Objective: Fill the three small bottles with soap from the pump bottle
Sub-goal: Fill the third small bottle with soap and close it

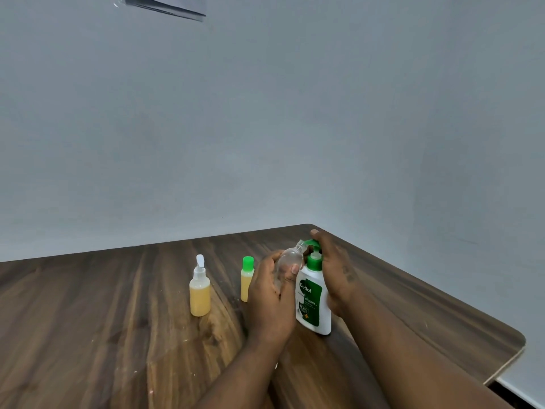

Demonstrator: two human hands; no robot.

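Clear small bottle (290, 258) up off the table, tipped over so its open neck meets the green spout of the pump bottle (313, 296) — angled that way, by the look of it, to catch the soap straight from the nozzle. Looks empty as yet; no yellow showing inside. Wrapped in the left hand (269, 293), fingers and thumb closed round its lower body, steadying the mouth against the spout. Right hand (331, 267) draped over the green pump head, fingers curled on top, set to press down; palm alongside the white body, most likely to stop it sliding. Pump bottle standing upright on the wooden table (118, 305), near the right edge. Off to the left, two more small bottles parked clear of the action: one with a white flip cap (200, 287), yellow soap up to the shoulder; one with a green cap (247, 278), also yellow, partly hidden behind the left hand. Both capped and upright, so judged done. Third fill apparently the last one left. Risk here: neck slipping off the spout, soap down the knuckles.
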